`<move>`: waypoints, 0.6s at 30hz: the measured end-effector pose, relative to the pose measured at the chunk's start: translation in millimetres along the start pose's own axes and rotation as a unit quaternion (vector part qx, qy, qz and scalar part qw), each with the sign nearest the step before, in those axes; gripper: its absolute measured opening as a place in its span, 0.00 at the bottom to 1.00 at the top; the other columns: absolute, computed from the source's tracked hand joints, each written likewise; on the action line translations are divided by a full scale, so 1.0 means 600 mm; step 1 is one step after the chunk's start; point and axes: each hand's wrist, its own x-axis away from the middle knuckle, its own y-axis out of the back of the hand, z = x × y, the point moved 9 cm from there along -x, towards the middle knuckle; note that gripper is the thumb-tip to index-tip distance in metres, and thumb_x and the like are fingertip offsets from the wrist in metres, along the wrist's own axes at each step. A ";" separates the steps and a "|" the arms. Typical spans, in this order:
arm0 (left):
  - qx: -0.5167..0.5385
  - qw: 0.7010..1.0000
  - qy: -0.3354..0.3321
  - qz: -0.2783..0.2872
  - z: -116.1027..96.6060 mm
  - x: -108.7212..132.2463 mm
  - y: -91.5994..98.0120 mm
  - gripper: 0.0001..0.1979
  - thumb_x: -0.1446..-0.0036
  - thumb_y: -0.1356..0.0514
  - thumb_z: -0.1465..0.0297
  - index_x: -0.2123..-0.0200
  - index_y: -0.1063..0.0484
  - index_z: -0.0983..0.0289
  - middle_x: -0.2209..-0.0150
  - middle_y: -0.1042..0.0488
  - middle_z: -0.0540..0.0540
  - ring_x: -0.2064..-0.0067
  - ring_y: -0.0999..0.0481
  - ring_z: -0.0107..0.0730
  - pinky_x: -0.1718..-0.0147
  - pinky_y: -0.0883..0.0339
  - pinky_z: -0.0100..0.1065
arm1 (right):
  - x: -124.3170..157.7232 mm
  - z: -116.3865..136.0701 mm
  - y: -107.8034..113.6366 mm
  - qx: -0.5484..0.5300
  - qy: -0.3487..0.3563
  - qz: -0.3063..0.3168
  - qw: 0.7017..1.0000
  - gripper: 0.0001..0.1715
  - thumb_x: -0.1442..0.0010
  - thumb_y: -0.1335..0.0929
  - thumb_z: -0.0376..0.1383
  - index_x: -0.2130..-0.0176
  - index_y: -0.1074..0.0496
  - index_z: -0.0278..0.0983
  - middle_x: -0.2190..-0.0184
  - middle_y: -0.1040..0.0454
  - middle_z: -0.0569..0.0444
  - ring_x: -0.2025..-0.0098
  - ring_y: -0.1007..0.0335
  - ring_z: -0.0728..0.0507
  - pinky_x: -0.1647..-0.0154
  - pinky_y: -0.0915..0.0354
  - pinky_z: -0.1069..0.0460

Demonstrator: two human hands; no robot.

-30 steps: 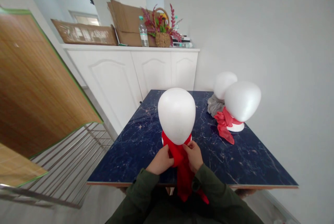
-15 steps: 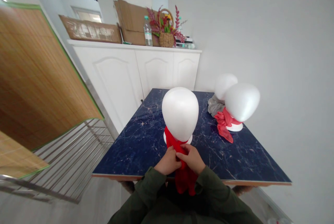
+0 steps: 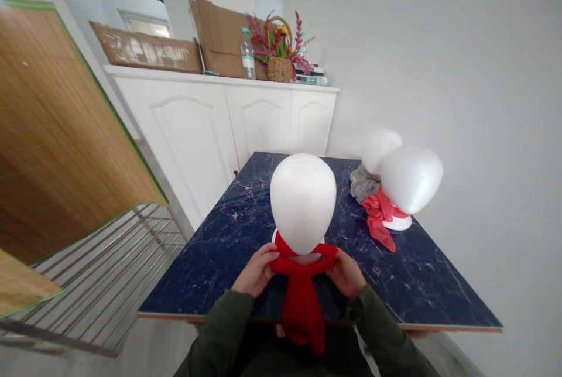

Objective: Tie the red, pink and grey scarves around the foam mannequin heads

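Observation:
A white mannequin head stands upright on the dark blue marbled table, close to its front edge. Round its neck goes a red scarf, whose tail hangs down over the table edge. My left hand pinches the scarf's loop on the left side of the neck. On the right side, my right hand grips the same loop. Between them the loop is pulled wide, with a gap showing in front of the neck.
To the right stand another mannequin head with a coral scarf and a mannequin head with a grey scarf. Behind is a white cabinet bearing boxes, a bottle and a flower basket. A metal rack is at left.
My hands have moved apart from the middle of the scarf to either side of the neck. The scarf's loop is now spread wide, and its tail hangs free between my hands.

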 end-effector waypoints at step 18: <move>-0.645 0.759 -0.086 0.015 -0.171 -0.030 0.034 0.17 0.65 0.49 0.80 0.69 0.30 0.63 0.71 0.28 0.52 0.67 0.29 0.35 0.68 0.39 0.30 | -0.044 0.172 0.040 0.565 0.290 -0.018 0.772 0.14 0.55 0.32 0.45 0.71 0.31 0.38 0.77 0.32 0.57 0.74 0.37 0.46 0.71 0.44 0.52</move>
